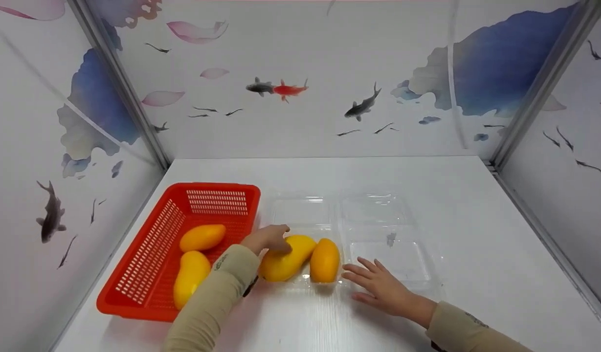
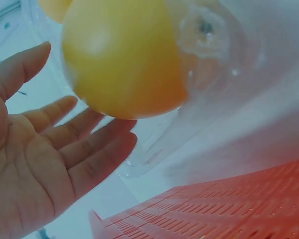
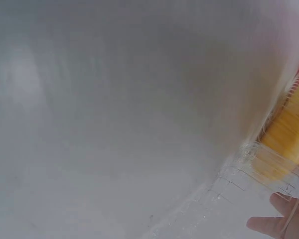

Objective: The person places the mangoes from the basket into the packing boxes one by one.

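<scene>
A large yellow mango (image 1: 286, 261) and a smaller orange-yellow mango (image 1: 324, 261) lie side by side in the near left part of a clear plastic container (image 1: 300, 212). My left hand (image 1: 266, 239) is at the larger mango's left side. In the left wrist view this hand (image 2: 45, 159) has its palm spread, fingers extended and fingertips at the mango's (image 2: 122, 55) edge. My right hand (image 1: 381, 288) lies over the container's near right part, fingers spread and holding nothing. In the right wrist view only some fingers (image 3: 264, 224) show, near the clear plastic.
A red perforated basket (image 1: 148, 254) stands to the left, close to the container. Inside it are two more mangoes, one farther back (image 1: 202, 238) and one nearer (image 1: 190, 278), partly behind my left sleeve. Printed wall panels (image 1: 300, 132) enclose the white table (image 1: 481, 220) at the back and sides.
</scene>
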Tool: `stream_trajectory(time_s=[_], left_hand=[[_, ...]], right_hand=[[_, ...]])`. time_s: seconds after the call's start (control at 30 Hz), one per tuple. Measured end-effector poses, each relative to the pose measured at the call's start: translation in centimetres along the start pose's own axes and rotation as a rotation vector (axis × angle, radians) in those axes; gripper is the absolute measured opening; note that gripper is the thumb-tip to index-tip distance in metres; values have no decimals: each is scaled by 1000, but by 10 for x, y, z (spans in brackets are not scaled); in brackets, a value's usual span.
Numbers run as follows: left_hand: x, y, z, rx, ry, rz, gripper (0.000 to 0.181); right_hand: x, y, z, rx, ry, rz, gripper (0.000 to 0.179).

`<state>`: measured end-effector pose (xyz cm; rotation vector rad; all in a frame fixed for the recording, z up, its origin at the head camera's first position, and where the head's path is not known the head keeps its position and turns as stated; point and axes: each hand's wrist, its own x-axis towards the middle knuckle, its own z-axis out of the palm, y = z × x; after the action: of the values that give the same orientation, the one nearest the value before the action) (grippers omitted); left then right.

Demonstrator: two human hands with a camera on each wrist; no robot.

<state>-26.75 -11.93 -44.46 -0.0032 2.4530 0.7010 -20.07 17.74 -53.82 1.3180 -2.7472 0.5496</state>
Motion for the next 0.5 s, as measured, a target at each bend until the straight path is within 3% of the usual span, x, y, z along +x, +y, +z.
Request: stream_trajectory(time_s=[0.2,0.37,0.5], left_hand=[[-28,0,21,33,121,30,75],[-54,-8,56,29,260,34,82],[-62,-18,83,-25,390,28,85]], right_hand=[[-1,3,-3,18,-13,6,50],[1,3,-7,52,-63,40,49],[8,-1,-17,60,-116,77,45]])
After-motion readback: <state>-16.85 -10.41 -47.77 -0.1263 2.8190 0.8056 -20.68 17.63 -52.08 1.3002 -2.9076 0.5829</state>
